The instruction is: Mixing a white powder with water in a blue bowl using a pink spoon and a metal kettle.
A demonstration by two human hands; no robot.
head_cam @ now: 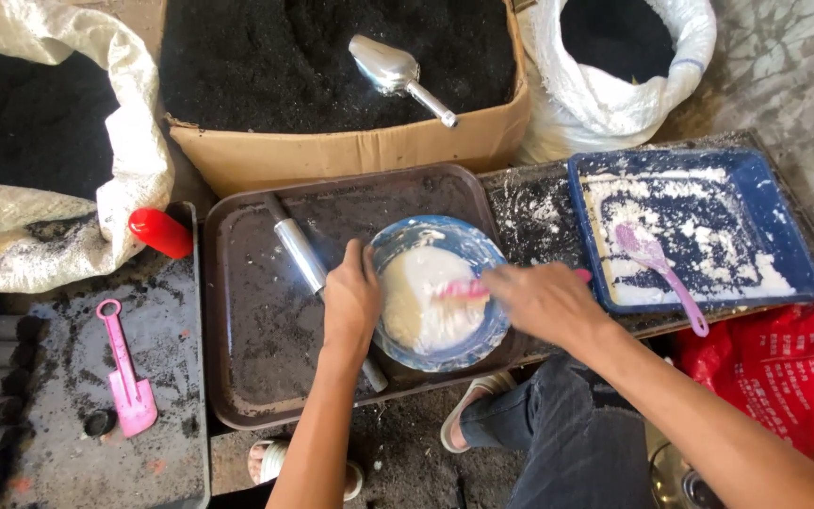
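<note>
We take the brown tray (266,377) as our landmark. Left of it, a pink plastic scoop (126,372) lies on a sooty slab, and a red cap-shaped piece (160,233) sits just off the tray's upper left corner. On the tray, a smooth metal rod (296,247) lies slanted, its lower part hidden under our left hand (350,297). That hand rests with fingers close together, gripping the left rim of the blue bowl (441,292), which sits at the tray's right end. The bowl holds a pale, creamy paste. Our right hand (544,300) hovers at the bowl's right rim, fingers curled around a pink utensil (463,289) whose tip dips into the paste; motion blurs it, so we cannot make out its shape. Behind the tray, a cardboard box of black powder holds a shiny metal scoop (393,71). Right of the tray, a blue rectangular tray (586,236), crusted white, carries a purple spoon (657,264).
</note>
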